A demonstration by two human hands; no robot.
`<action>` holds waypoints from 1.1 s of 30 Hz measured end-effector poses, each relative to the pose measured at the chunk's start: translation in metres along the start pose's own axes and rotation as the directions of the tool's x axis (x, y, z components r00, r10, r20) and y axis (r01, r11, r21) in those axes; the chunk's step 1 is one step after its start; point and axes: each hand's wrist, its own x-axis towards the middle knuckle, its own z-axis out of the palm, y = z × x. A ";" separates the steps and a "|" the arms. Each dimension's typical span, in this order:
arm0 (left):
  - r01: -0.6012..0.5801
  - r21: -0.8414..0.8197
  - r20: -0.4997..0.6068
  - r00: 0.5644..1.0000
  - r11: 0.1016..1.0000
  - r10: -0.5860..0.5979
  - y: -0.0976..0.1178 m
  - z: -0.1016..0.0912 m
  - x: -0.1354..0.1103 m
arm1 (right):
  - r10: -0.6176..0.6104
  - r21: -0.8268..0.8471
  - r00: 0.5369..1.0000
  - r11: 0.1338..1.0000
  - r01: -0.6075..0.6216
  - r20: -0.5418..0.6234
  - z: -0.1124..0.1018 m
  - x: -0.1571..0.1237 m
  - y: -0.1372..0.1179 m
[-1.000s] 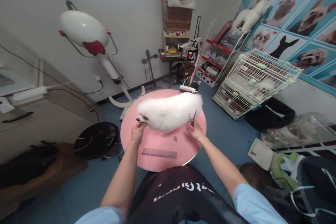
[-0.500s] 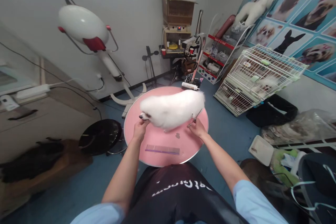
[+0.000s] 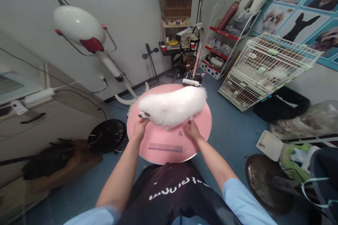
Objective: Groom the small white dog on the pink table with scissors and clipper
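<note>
Standing left of the table (image 3: 204, 122) is a dryer (image 3: 76, 24), with a stool (image 3: 107, 136) closer to it. Over the table's left half, the left hand (image 3: 139, 128) has its fingers closed under the muzzle (image 3: 143, 115) of the dog (image 3: 173, 106). A comb (image 3: 165, 147) lies near the table's front edge; the dog is side-on across its middle. Towards the table's right, the right hand (image 3: 192, 130) grips scissors (image 3: 189, 122), their blades' opening hidden from me. Further right stands a cage (image 3: 266, 65).
</note>
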 end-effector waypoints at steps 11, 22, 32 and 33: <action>-0.071 0.105 0.037 0.997 0.992 0.067 -0.012 -0.008 0.015 | -0.089 -0.125 0.996 0.988 0.087 -0.011 -0.004 0.012 0.006; -0.065 0.129 0.072 0.996 0.990 0.056 -0.016 -0.012 0.020 | 0.019 -0.194 0.998 0.981 -0.008 0.052 0.006 0.001 -0.014; -0.061 0.083 0.097 0.994 0.995 0.053 -0.009 -0.010 0.018 | 0.074 -0.207 0.997 0.976 -0.073 -0.005 0.025 -0.008 -0.015; -0.062 0.090 0.103 0.993 0.994 0.053 -0.009 -0.010 0.017 | 0.077 -0.206 0.997 0.976 -0.075 0.000 0.027 -0.009 -0.015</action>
